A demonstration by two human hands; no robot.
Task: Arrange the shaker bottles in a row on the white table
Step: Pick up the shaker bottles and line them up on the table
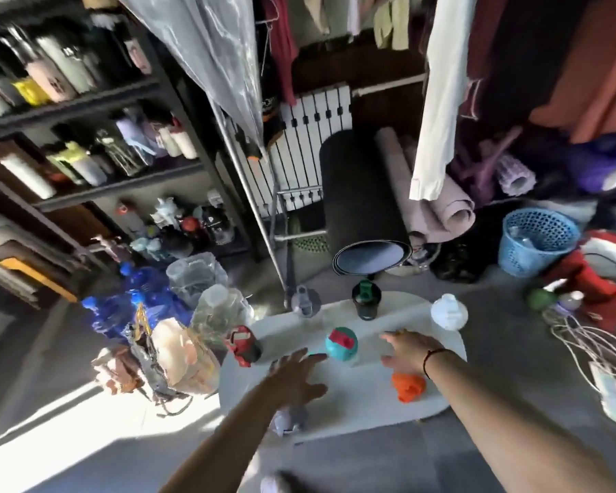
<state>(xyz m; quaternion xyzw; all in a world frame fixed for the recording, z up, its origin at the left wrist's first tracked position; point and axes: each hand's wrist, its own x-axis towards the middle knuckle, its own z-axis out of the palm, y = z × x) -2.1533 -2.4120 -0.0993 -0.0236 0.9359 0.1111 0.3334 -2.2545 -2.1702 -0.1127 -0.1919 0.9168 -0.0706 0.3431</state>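
We reach with both hands toward the teal shaker bottle [341, 344] at the middle of the white counter [363, 407]. Left hand [296, 377] and right hand [408, 352] flank it, fingers apart, holding nothing. Next we must grasp it and line it with the others.

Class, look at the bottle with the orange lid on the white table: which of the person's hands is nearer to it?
Right. The right hand hovers open just beyond the orange-lidded bottle, almost over it. The left hand is farther away on its left, open over the white table.

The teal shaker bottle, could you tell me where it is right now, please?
In the head view, the teal shaker bottle stands mid-table, between the left hand and right hand.
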